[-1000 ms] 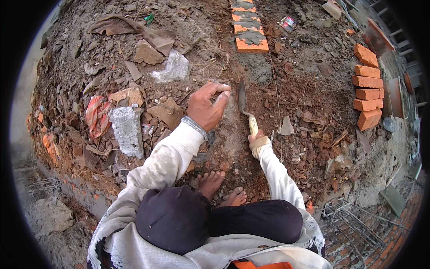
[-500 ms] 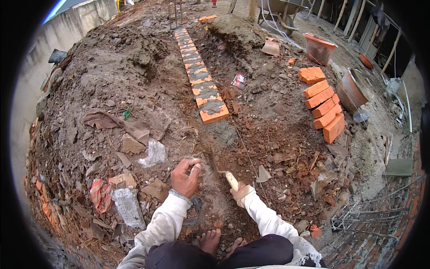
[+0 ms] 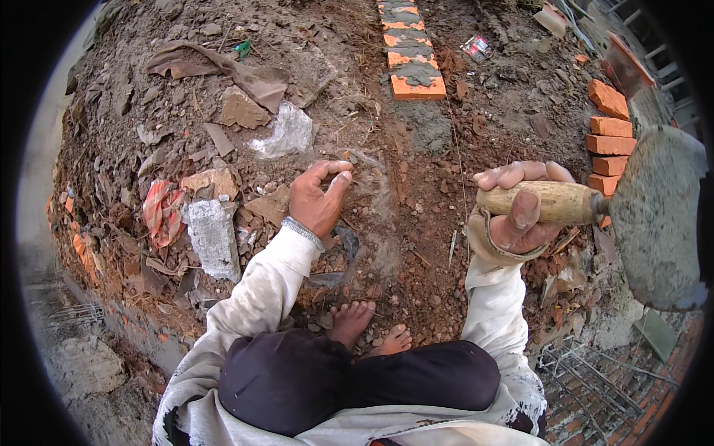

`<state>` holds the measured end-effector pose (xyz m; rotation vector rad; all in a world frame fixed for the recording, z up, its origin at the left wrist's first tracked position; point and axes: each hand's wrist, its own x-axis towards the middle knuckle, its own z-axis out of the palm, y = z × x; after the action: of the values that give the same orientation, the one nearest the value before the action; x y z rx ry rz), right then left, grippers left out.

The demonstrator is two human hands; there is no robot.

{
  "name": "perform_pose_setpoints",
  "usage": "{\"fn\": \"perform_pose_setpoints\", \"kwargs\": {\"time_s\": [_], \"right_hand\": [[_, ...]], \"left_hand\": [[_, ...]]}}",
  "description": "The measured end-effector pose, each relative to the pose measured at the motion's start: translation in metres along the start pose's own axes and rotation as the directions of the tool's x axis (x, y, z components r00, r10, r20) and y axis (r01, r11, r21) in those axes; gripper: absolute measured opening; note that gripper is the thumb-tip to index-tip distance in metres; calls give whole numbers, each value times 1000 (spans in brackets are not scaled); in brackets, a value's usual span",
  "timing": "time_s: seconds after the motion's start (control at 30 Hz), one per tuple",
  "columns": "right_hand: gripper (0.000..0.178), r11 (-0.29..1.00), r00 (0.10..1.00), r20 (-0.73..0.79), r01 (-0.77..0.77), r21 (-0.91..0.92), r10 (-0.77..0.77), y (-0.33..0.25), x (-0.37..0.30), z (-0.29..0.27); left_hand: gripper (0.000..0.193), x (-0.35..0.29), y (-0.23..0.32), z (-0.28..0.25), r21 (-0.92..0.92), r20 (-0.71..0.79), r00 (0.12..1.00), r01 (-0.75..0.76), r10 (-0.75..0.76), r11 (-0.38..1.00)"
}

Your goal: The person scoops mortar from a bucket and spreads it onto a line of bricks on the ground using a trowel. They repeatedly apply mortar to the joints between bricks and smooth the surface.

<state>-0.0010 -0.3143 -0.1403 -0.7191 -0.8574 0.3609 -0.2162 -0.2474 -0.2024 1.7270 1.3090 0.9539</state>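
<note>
Wooden-handled trowel [image 3: 639, 212] now raised — right hand [image 3: 520, 208] closer

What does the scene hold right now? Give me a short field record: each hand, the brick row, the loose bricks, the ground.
left hand: empty, fingers curled, low over the rubble
right hand: closed round the wooden handle of a grey-bladed mortar trowel, raised
laid row of orange bricks with grey mortar: ahead, running away
stack of loose orange bricks: right, partly behind the blade
ground: reddish dirt with brick fragments
bare feet: on the dirt
</note>
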Motion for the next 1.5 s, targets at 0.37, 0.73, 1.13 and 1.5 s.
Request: {"fn": "perform_pose_setpoints", "kwargs": {"time_s": [0.37, 0.73, 1.13, 1.5], "right_hand": [[48, 587, 655, 76, -611, -530, 751, 85, -16, -32], [43, 37, 550, -26, -103, -994, 835, 219, -54, -125], [55, -17, 461, -112, -204, -979, 880, 222, -90, -146], [36, 522, 622, 71, -583, -623, 780, 145, -3, -106]], "left_hand": [[14, 4, -16, -8, 29, -43, 997, -68, 69, 997], [14, 17, 13, 14, 63, -4, 985, -170, 171, 983], [13, 28, 3, 39, 49, 8, 978, -207, 207, 977], [11, 20, -18, 18, 452, 91, 897, -424, 433, 785]]}}
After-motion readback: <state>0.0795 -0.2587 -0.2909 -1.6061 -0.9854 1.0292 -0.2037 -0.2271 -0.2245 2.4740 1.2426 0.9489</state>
